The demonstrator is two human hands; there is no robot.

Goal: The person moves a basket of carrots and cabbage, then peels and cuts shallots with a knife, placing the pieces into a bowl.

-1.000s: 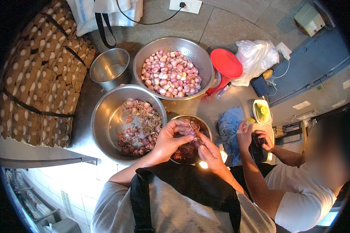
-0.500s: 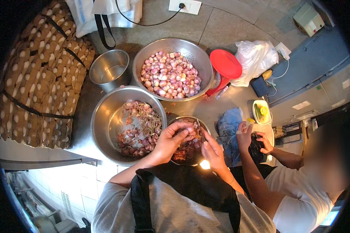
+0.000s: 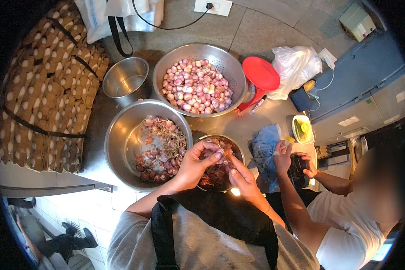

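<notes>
Pinched in the fingers of my left hand (image 3: 198, 161) is a small shallot, mostly covered by the fingertips. My right hand (image 3: 244, 181) is closed around a small knife, its blade mostly hidden now against the shallot. Both hands meet over a steel bowl of reddish peelings (image 3: 218, 177). To the left, a large steel basin (image 3: 121, 150) contains unpeeled shallots (image 3: 166, 164) with dry roots and loose skins. Behind them, a steel colander (image 3: 236, 90) is heaped with peeled, pink-white shallots (image 3: 198, 85).
A steel pot (image 3: 126, 78) stands back left, beside stacked egg trays (image 3: 49, 99). Back right are a red lid (image 3: 261, 74), a white plastic bag (image 3: 294, 69) and a blue cloth (image 3: 265, 150). A co-worker (image 3: 346, 216) handles something dark close on my right.
My right hand has shifted slightly down and left, and the knife blade, which stood visible upward before, has turned in toward the shallot. At lower left, a person's legs and shoes have appeared.
</notes>
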